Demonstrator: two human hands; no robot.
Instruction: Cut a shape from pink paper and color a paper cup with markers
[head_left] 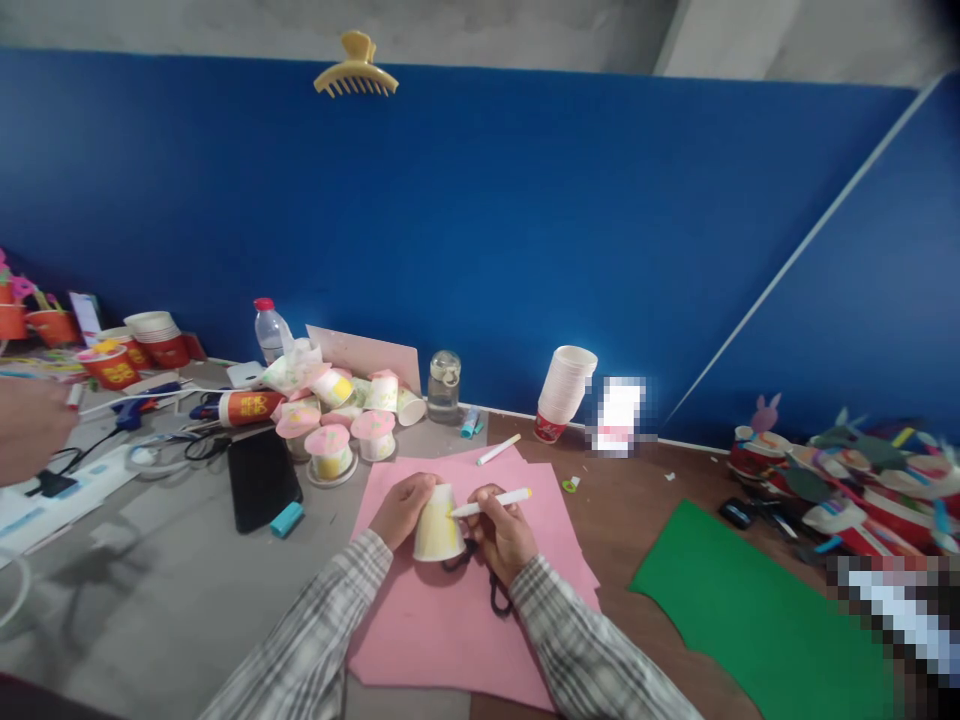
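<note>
A white paper cup (pixel 437 538) with yellow colouring on its side stands upside down over pink sheets (pixel 450 640), and my left hand (pixel 405 510) grips it from the left. On the right, my right hand (pixel 504 532) holds a white marker (pixel 495 501), its tip at the cup's side and its yellow end pointing right. Black scissor-like handles (pixel 501 596) show partly beneath my right hand. Another white marker (pixel 498 449) lies at the top of the pink sheets.
Decorated cups (pixel 330 455) cluster at the left behind a black phone (pixel 262 480). A glass bottle (pixel 444 388) and stacked cups (pixel 564 390) stand near the blue partition. Green sheet (pixel 757 610) lies right, beside piled crafts (pixel 885 480). A person's blurred skin (pixel 34 430) shows far left.
</note>
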